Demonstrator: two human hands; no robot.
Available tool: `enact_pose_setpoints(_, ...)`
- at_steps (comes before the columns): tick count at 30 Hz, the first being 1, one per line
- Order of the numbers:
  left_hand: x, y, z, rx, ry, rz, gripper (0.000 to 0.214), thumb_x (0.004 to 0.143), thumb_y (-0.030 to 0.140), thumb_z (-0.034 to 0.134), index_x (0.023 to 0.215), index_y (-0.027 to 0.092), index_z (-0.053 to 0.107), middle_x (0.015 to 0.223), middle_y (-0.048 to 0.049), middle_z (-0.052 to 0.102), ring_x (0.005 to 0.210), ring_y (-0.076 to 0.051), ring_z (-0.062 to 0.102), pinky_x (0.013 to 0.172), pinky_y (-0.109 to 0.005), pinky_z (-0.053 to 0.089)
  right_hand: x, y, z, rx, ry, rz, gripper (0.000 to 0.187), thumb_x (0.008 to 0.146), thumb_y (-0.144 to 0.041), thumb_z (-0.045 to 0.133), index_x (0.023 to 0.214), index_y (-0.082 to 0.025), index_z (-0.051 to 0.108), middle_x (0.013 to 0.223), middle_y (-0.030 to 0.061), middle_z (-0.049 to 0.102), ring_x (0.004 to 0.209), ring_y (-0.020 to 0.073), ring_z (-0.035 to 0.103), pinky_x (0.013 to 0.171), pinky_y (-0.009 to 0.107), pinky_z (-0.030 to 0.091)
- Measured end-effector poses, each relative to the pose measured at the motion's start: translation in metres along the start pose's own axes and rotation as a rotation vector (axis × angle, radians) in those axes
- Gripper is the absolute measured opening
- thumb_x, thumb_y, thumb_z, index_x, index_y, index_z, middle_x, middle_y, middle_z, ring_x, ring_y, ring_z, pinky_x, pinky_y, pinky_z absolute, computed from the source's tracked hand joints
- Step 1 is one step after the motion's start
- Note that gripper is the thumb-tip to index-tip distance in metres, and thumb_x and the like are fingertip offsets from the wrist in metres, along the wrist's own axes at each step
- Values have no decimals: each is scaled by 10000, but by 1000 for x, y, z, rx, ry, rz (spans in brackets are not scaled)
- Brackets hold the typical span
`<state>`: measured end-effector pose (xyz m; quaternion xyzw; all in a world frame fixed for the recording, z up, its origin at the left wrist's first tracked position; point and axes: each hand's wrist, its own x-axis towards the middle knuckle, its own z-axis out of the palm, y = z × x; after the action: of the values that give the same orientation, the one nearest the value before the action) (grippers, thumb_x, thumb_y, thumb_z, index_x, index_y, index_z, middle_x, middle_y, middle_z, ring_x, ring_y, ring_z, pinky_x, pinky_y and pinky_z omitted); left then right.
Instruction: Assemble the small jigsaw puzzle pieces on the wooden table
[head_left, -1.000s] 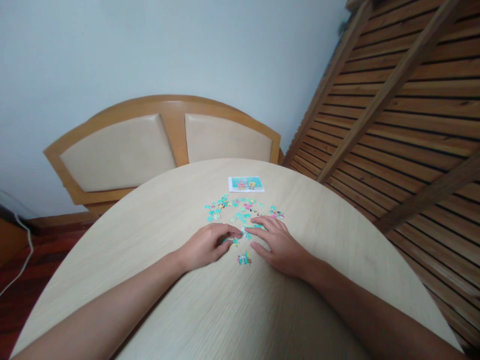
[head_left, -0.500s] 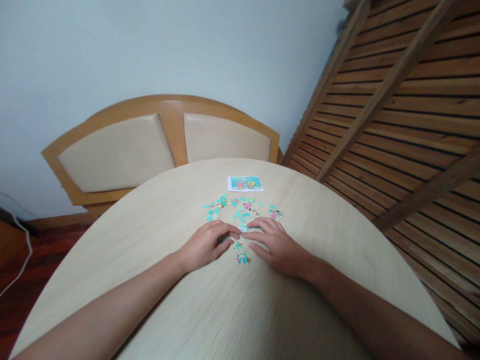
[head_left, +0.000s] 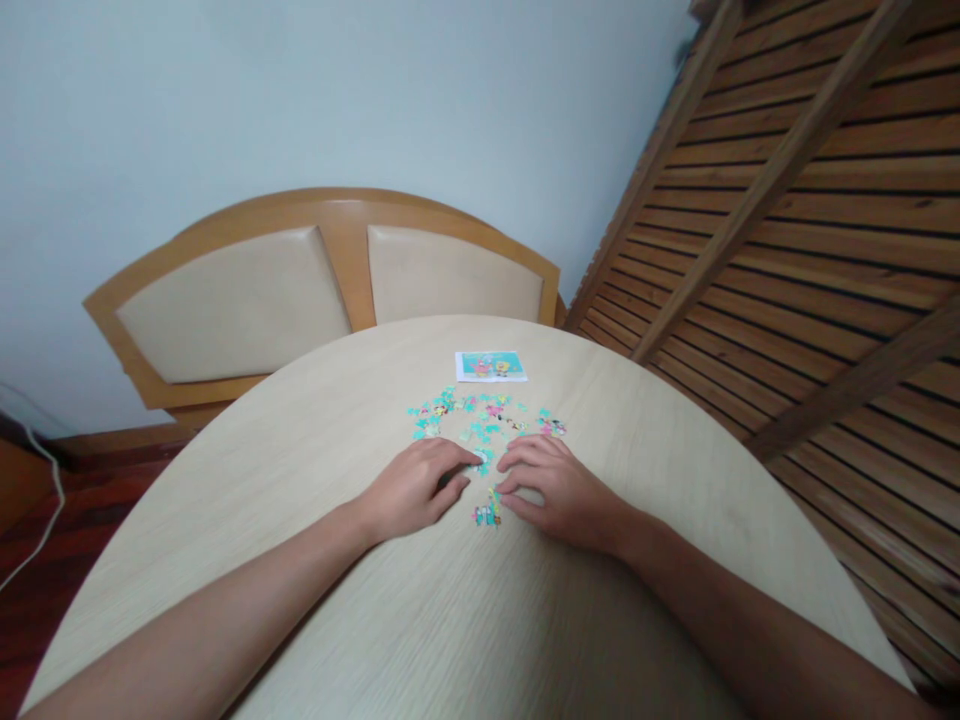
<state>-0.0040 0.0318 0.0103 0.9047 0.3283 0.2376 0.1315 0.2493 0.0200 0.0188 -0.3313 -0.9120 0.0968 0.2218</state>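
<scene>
L hand point(head_left: 414, 490) & R hand point(head_left: 561, 492) lie palm-down on table point(head_left: 300, 480), fingers bent, tips nearly meeting at near edge of the loose pieces point(head_left: 480, 428). L fingertips touch a piece. R tips sit just above a small joined cluster point(head_left: 487, 516), which lies btwn the hands. Can't tell if either hand pinches a piece. Card point(head_left: 490, 366) lies beyond the pieces. Bench point(head_left: 345, 250) stands behind table.
</scene>
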Motion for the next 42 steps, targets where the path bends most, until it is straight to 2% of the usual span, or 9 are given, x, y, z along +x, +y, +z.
enact_pose_setpoints(5,0,-1,1,-6,9,55,224,973,222,510,1181,203,594,1139,-81,697,1098,-223,636,986,-407,499,2,1,4,18,34,78,165,849,-360,760,856,-212,686,941,32,705,988,234,609,940,418,415)
enact_pose_setpoints(11,0,-1,3,12,6,86,238,955,159,491,1116,201,661,1204,-72,693,1133,-213,635,1025,-402,488,0,2,6,33,35,117,73,865,-231,725,938,-232,725,994,36,693,1004,231,605,931,403,423)
enact_pose_setpoints(15,0,1,-1,40,-31,130,303,949,149,493,1168,216,691,1233,-83,656,1154,-232,596,1023,-423,473,0,1,5,38,30,98,188,886,-123,643,970,-255,748,1016,35,681,1009,217,601,928,394,429)
enact_pose_setpoints(18,0,2,-4,48,-66,150,342,951,161,503,1239,235,673,1256,-98,620,1172,-252,565,1029,-446,457,0,-1,6,46,66,123,119,878,-196,692,988,-230,724,1022,41,684,1014,224,605,927,401,436)
enact_pose_setpoints(21,0,2,-3,44,-73,150,357,952,170,508,1277,228,643,1263,-108,607,1187,-259,554,1040,-456,450,0,-2,7,52,72,157,139,834,-301,773,922,-215,708,999,41,685,1004,235,609,929,412,440)
enact_pose_setpoints(24,0,1,-2,16,-50,130,325,950,164,508,1250,190,630,1240,-110,627,1185,-244,565,1059,-443,450,-1,-2,5,48,54,170,84,842,-246,757,921,-232,731,990,36,677,1000,228,612,938,411,443)
enact_pose_setpoints(29,0,0,0,-2,-38,131,287,951,152,501,1194,189,650,1236,-101,644,1186,-233,579,1065,-435,457,-1,2,4,53,38,175,184,871,-204,701,1049,-236,734,1051,50,680,1045,233,613,964,422,456)
enact_pose_setpoints(34,-1,-1,0,25,-46,134,324,947,151,496,1222,189,662,1340,-121,601,1257,-258,540,1077,-462,449,-1,3,5,34,78,226,176,800,-290,790,933,-205,712,1007,56,692,1027,250,628,989,456,453)
enact_pose_setpoints(42,-1,-1,-1,54,-82,145,370,967,184,504,1311,224,636,1357,-116,587,1270,-261,526,1085,-466,433,0,1,12,151,95,232,113,800,-170,745,884,-220,690,1010,41,695,1031,229,625,972,426,451)
